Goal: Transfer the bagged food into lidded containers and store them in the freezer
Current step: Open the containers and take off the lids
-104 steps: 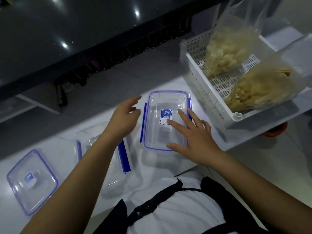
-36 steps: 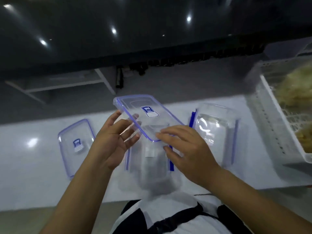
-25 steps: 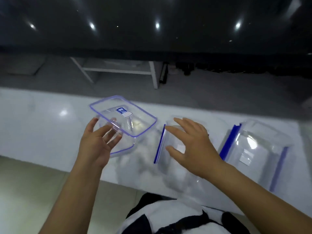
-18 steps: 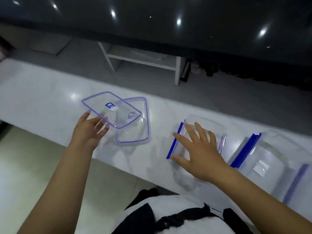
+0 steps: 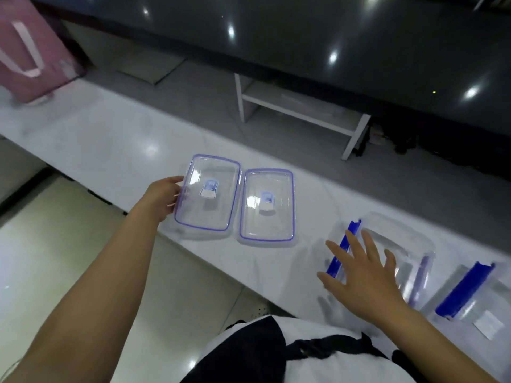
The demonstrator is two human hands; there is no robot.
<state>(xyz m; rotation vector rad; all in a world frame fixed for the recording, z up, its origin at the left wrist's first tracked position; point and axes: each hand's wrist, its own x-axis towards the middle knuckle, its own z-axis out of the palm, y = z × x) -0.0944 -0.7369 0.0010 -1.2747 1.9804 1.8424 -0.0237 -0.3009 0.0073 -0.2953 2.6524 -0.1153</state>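
Blue-white lid label (image 5: pixel 209 188), writing unreadable.

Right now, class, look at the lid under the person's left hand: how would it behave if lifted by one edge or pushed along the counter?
The lid is thin, clear, flat plastic, so it is probably light and fairly stiff, perhaps flexing slightly. On the glossy counter it would likely slide easily, not roll or tip. The left hand holds only its edge, so the grip may slip.
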